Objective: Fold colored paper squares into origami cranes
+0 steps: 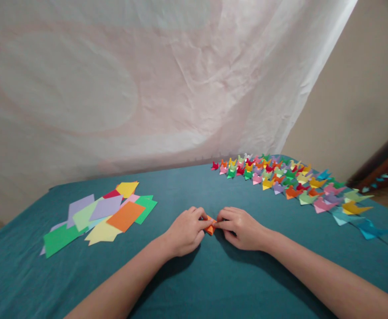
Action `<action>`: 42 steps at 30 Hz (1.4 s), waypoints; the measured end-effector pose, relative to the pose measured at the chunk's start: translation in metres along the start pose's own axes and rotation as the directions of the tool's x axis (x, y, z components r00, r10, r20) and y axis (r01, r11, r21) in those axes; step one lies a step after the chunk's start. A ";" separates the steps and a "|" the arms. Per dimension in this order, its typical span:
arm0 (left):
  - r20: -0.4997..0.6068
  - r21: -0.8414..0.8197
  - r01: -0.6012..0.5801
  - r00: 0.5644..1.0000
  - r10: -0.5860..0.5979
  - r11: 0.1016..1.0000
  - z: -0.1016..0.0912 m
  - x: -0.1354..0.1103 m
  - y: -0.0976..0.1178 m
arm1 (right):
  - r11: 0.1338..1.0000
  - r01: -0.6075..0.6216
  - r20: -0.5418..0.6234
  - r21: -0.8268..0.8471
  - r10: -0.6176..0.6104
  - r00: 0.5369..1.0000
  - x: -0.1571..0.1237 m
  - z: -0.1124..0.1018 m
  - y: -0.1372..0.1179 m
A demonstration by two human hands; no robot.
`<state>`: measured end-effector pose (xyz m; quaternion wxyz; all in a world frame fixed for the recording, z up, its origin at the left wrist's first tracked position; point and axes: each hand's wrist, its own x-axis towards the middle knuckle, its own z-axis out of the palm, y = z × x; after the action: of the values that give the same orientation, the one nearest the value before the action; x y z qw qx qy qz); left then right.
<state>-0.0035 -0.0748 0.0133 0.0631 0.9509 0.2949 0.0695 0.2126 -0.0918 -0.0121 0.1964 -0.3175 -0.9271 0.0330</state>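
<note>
A small folded piece of orange origami paper (210,230) lies on the teal tablecloth between my two hands. My left hand (187,230) grips its left side, thumb and fingers closed on the paper. From the other side, my right hand (242,228) pinches the right edge with curled fingers. The fingertips nearly meet over the top of the paper and cover part of it, so its upper folds are hidden.
Loose coloured paper sheets (105,208) lie in an overlapping pile to the left. Rows of small folded paper birds (292,192) stand at the right. A pale cloth (140,84) hangs behind the table, beside a beige wall (356,93).
</note>
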 end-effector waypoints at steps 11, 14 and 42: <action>-0.019 -0.142 -0.008 1.000 0.005 0.990 0.002 0.000 -0.007 | 0.997 -0.051 -0.010 -0.059 0.051 0.999 0.000 0.008 0.004; -0.016 -0.131 -0.016 1.000 0.014 0.991 0.002 0.000 -0.007 | 0.997 -0.049 -0.019 -0.057 0.048 0.999 0.000 0.009 0.005; 0.022 -0.005 0.005 1.000 -0.005 1.000 0.000 -0.001 -0.001 | 0.975 0.094 -0.011 0.202 -0.094 0.995 -0.001 0.009 0.005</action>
<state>-0.0052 -0.0741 0.0134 0.0688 0.9508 0.2962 0.0594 0.2125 -0.0882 -0.0217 0.2296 -0.2515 -0.9328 0.1177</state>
